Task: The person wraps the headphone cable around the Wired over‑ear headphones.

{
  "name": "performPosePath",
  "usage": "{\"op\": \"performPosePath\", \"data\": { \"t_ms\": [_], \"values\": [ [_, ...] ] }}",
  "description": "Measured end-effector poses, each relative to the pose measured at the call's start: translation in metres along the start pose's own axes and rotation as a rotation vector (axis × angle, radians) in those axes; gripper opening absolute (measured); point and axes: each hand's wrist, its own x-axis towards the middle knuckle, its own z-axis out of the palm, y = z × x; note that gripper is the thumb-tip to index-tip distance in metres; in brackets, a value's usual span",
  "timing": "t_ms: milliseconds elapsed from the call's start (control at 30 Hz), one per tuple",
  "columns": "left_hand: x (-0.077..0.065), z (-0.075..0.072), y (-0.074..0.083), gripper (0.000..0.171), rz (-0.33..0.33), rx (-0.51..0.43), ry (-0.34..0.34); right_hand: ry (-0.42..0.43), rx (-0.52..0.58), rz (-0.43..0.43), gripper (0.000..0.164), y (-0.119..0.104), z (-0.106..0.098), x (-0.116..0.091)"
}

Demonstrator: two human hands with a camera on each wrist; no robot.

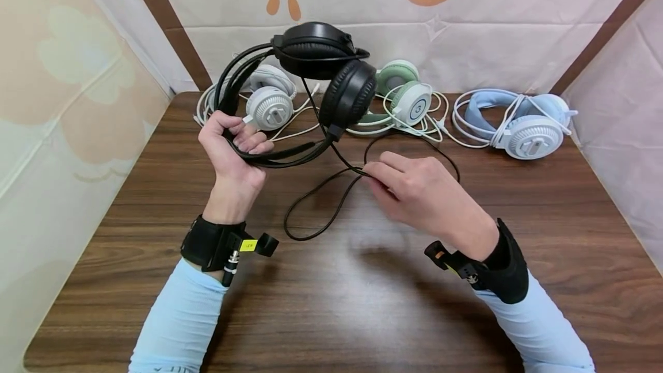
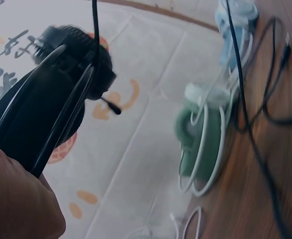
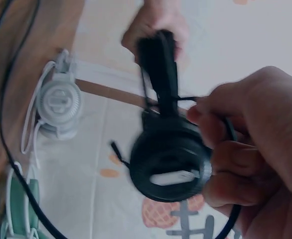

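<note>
Apparently in hand: the black headset point(image 1: 348, 94), lifted above the tabletop point(image 1: 357, 304), left of its middle and short of the far edge.
Looks finished: three headsets stand along the far edge with pale cords looped about them: the white headset point(image 1: 270, 108) toward the far left corner, the green headset point(image 1: 412, 103) near the middle, the blue headset point(image 1: 533, 136) toward the far right corner. How neatly the white one is wrapped is partly hidden.
Looks unfinished: the black cable point(image 1: 357, 170) trails in wide, open loops over the middle of the tabletop; one strand crosses the ear cups. I would judge this headset to be early in its handling.
Plug: the left-wrist view shows the cable's plug point(image 2: 285, 52) free, by the wood; whether it touches cannot be told.
Left hand: point(image 1: 230, 157) curled round the headband, palm turned upward, the forearm reaching in from the near left.
Right hand: point(image 1: 416, 191) pinching the cable between thumb and fingers, back of the hand up, the forearm slanting in from the near right corner, just beside the lower ear cup.
</note>
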Motion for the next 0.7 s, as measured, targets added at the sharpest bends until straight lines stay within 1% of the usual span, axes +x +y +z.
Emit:
{"op": "performPosePath", "data": {
  "t_ms": [100,200,300,400,533,633,700],
  "values": [
    [0.002,-0.001,-0.003,0.034,0.052,0.125,-0.014,-0.038,0.014,0.035,0.01,0.001,-0.008,-0.001],
    [0.003,-0.003,-0.007,0.034,0.096,0.253,-0.047,-0.069,0.003,0.055,0.013,0.003,-0.015,-0.001],
    [0.001,-0.005,-0.013,0.032,0.135,0.365,-0.087,-0.077,0.016,0.069,0.017,0.004,-0.021,-0.001],
    [-0.001,-0.004,-0.021,0.034,0.172,0.471,-0.129,-0.072,0.046,0.087,0.017,0.006,-0.026,0.0],
    [-0.004,-0.002,-0.029,0.035,0.173,0.568,-0.199,-0.073,0.099,0.091,0.02,0.009,-0.031,0.001],
    [-0.006,-0.001,-0.032,0.034,0.129,0.628,-0.259,-0.075,0.116,0.08,0.023,0.011,-0.033,0.001],
    [-0.007,-0.001,-0.032,0.033,0.095,0.661,-0.297,-0.075,0.103,0.076,0.024,0.012,-0.035,0.001]
  ]
}}
